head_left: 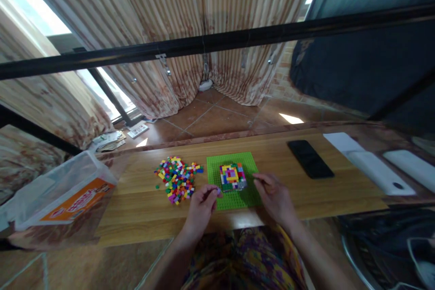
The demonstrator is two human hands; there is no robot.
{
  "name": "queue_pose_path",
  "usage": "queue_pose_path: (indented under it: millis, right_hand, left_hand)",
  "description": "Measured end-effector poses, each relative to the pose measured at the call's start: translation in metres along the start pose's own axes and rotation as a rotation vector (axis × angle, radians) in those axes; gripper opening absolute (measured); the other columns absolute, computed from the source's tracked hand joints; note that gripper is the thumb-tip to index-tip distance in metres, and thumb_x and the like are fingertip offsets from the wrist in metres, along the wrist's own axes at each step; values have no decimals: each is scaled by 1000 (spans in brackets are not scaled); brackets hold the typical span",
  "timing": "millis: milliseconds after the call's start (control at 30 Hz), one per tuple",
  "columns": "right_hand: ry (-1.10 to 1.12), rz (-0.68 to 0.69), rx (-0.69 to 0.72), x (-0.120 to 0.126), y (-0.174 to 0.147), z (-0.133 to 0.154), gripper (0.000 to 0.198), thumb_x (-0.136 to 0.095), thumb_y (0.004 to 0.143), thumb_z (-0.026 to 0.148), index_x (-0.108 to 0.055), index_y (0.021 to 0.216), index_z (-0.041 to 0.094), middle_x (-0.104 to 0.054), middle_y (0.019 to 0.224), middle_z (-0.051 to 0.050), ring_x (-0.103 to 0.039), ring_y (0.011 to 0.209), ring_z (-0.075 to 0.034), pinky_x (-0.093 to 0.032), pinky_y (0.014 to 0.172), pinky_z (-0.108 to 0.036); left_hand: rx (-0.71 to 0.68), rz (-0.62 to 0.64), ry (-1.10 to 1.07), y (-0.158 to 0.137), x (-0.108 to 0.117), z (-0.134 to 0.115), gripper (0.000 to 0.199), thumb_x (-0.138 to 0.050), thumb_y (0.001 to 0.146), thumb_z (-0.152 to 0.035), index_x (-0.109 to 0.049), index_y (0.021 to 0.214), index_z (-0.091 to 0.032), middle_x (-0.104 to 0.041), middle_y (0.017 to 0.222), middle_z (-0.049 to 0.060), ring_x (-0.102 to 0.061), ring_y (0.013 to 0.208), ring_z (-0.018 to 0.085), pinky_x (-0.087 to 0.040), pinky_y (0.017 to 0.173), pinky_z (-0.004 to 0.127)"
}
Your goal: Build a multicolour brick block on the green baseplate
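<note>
A bright green baseplate (234, 201) lies on the wooden board, with a square, multicoloured block build (233, 176) standing on its middle. Between the thumb and fingertips of my left hand (202, 201) is a small light-purple toy brick (218, 190), held by the near left corner of the build. My right hand (275, 195) hovers at the baseplate's right edge, apart from the build. Its fingers are curled together, and whether they pinch anything is too small to tell. Left of the baseplate a heap of loose toy bricks (178, 179) is spread out in many colours.
A clear plastic box (81, 172) with an orange label stands at the board's left end. To the right lie a black phone (311, 158) and a white device (380, 172). Beyond the wooden board (136, 217), a dark rail (210, 43) crosses before striped curtains (170, 0).
</note>
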State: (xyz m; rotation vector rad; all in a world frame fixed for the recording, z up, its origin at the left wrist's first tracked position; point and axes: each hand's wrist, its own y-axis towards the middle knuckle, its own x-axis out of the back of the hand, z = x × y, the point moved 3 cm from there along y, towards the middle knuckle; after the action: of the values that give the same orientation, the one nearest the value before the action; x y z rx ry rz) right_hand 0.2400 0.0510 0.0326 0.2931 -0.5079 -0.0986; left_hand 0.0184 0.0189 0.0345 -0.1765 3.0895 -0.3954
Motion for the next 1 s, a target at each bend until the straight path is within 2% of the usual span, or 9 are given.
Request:
queue_pose_path:
  millis: [133, 233, 467, 667, 800, 900, 1000]
  right_hand:
    - [181, 139, -54, -21, -25, 44, 24, -56, 90, 32, -69, 107, 24, -69, 108, -6, -65, 99, -20, -53, 87, -35]
    - [217, 143, -47, -30, -34, 57, 24, -58, 88, 30, -68, 110, 25, -68, 109, -6, -64, 100, -19, -53, 87, -35]
    - [173, 131, 8, -30, -35, 52, 20, -57, 91, 32, -69, 107, 27, -70, 106, -5, -65, 100, -20, -52, 88, -36]
    - [69, 129, 76, -24, -27, 45, 22, -54, 93, 34, -69, 106, 26, -71, 104, -6, -65, 99, -21, -52, 89, -38]
    - [-82, 47, 35, -13, -3, 27, 27, -53, 92, 39, -70, 101, 21, -71, 97, -9, -65, 91, -22, -52, 84, -38]
    - [-183, 45, 58, -9, 16, 15, 30, -50, 93, 40, -70, 99, 18, -71, 95, -11, -65, 88, -23, -52, 82, -38]
    - [-237, 84, 116, -14, 28, 12, 31, -47, 94, 39, -70, 99, 18, -71, 94, -11, -65, 87, -23, -51, 81, -38]
  left_hand:
    - [28, 38, -79, -9, -23, -4, 32, -63, 77, -45, -62, 89, -16, -62, 65, -2, -41, 43, 6, -32, 42, 20]
    - [21, 58, -101, -11, -32, -9, 31, -63, 77, -45, -63, 89, -16, -60, 63, -3, -43, 43, 6, -34, 42, 20]
    - [44, 91, -123, -16, -39, -11, 27, -61, 79, -41, -63, 91, -18, -56, 57, -5, -44, 42, 7, -33, 41, 19]
    - [51, 81, -93, -15, -40, -9, 34, -61, 79, -43, -62, 103, -18, -68, 72, 0, -52, 44, 8, -36, 41, 19]
    - [-87, -48, -9, -13, -11, -11, 32, -59, 81, -41, -63, 102, -17, -73, 85, 5, -58, 55, 10, -43, 47, 20]
    - [-178, -197, 82, -13, 31, -8, 30, -59, 80, -42, -65, 97, -17, -73, 84, 6, -64, 67, 14, -48, 53, 21]
    - [-180, -397, 165, -14, 82, 3, 30, -62, 76, -42, -66, 93, -17, -74, 85, 6, -67, 73, 17, -51, 58, 24]
